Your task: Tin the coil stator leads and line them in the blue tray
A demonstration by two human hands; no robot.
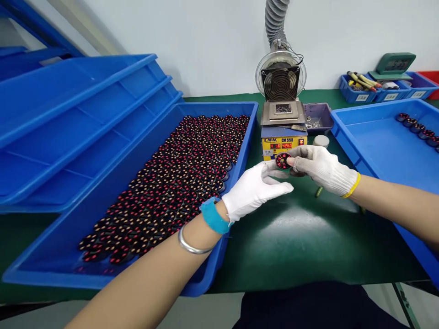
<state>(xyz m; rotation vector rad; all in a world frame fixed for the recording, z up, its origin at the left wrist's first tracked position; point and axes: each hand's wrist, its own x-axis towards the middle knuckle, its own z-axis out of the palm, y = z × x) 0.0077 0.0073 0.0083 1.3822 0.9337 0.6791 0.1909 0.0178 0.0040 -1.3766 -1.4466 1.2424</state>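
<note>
Small round black-and-red wound coil (283, 160) is pinched by fingertips of white-gloved right hand (322, 169); its edge is touched by white-gloved left hand (255, 188), fingers loosely open, just in frt of yellow solder-pot unit (284, 145).

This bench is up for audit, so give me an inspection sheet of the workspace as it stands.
Surface: glossy green bench mat.
Job's things: wound coil between both hands; left blue tray packed with like coils; right blue tray holds a short row.
Clutter: stacked blue trays; purple dish of metal bits; tool bins.
Grippers: right hand, gloved, pinches the coil; left hand, gloved, meets its edge, grip unclear.
Cables: thin black wire by the fan.
Surroundings: solder pot with lit readout; extraction fan; hose; white wall.
</note>
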